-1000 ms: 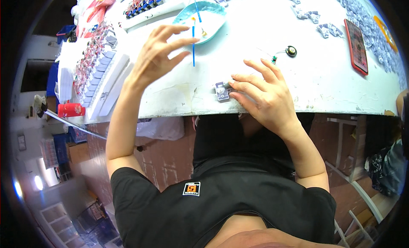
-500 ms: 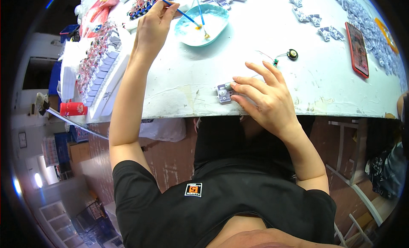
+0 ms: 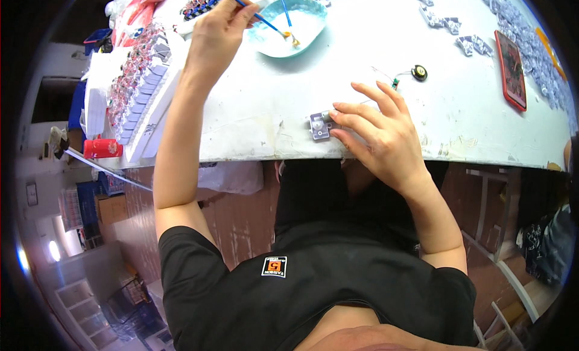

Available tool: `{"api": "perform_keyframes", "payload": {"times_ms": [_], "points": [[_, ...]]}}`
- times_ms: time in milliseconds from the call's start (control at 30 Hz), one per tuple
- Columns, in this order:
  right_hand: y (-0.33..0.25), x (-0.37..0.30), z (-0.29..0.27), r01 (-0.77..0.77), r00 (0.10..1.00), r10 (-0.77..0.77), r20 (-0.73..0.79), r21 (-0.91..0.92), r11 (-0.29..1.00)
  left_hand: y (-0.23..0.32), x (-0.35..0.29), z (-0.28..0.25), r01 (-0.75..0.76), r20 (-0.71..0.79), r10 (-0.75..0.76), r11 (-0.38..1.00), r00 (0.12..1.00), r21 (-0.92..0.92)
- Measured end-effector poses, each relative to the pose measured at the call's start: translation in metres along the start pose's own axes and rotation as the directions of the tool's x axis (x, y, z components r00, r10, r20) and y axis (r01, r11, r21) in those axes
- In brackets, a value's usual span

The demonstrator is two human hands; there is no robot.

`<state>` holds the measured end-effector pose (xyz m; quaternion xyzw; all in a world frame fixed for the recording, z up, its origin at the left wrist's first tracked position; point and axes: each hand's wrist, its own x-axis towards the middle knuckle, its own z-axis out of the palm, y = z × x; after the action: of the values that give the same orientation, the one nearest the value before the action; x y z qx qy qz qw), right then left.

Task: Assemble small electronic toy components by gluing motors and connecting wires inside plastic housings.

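My left hand point(image 3: 222, 34) pinches a thin blue brush point(image 3: 260, 16), its tip down in a pale turquoise dish point(image 3: 260, 48) that holds something white. A second blue brush point(image 3: 284, 10) leans in the dish with its yellowish bristles at the bottom. At the table's near edge, my right hand point(image 3: 380, 130) has thumb and fingertips closed on a small grey plastic housing point(image 3: 319, 126). Beyond that hand, a small green circuit board point(image 3: 395, 83) is wired to a round black speaker point(image 3: 420, 73).
Several grey housings point(image 3: 443, 22) lie at the back right, beside a large heap of similar parts point(image 3: 525, 34). A red-cased phone point(image 3: 510, 70) lies before the heap. At left are a rack of wired grey parts point(image 3: 136, 100) and a red can point(image 3: 102, 149).
My left hand shifts slightly, the brush tip moving right toward the second brush's bristles. My right hand keeps its hold on the housing. The whole view has shifted a little.
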<state>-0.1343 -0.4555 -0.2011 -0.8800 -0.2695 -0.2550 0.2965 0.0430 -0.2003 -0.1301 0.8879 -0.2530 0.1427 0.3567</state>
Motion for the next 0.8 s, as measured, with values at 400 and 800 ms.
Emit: {"api": "perform_keyframes", "payload": {"times_ms": [400,800], "points": [[0.01,-0.001,0.006,0.023,0.999,-0.022,-0.05,0.025,0.999,0.09,-0.115,-0.015,-0.254,-0.085,0.239,0.919,0.967,-0.303],[0.007,-0.003,0.005,-0.023,0.999,0.023,-0.024,0.015,1.0,0.092,-0.128,-0.004,-0.234,-0.005,0.238,0.948,0.971,-0.215]]}}
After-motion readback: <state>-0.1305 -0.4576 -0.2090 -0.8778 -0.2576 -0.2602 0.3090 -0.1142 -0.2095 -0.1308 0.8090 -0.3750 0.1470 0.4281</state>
